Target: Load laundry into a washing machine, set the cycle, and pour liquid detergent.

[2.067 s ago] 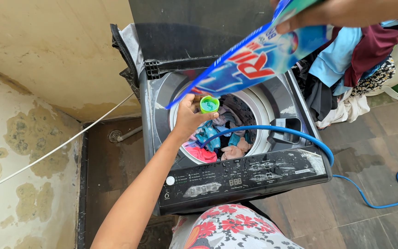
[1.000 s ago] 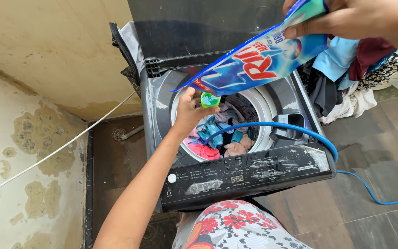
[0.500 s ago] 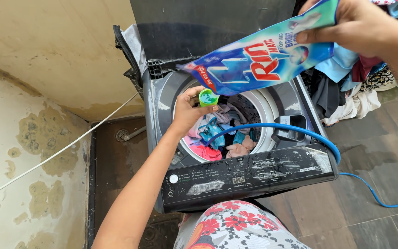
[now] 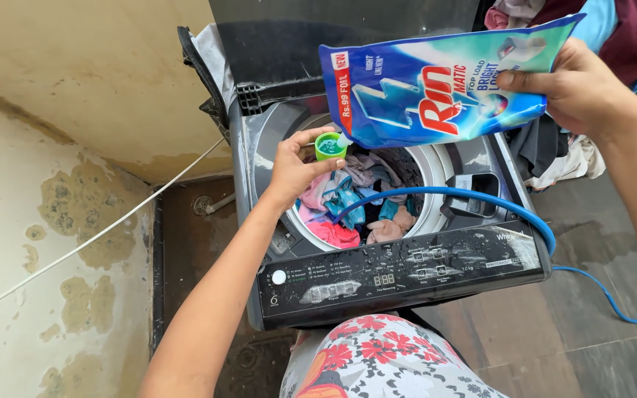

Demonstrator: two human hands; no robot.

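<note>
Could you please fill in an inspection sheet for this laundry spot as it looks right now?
Surface: top-loading washing machine, lid up, control panel wet.
Job's things: blue detergent pouch tilted, spout at small green cap; mixed clothes in drum.
Clutter: heap of garments beside machine.
Hands: left hand holds cap over drum; right hand grips pouch.
Cables: blue hose runs into drum; white cord crosses wall.
Surroundings: stained wall, dark tiled floor, floor drain.

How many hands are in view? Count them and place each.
2. The left hand holds a small green cap over the washer drum; the right hand tilts a blue detergent pouch.
</note>
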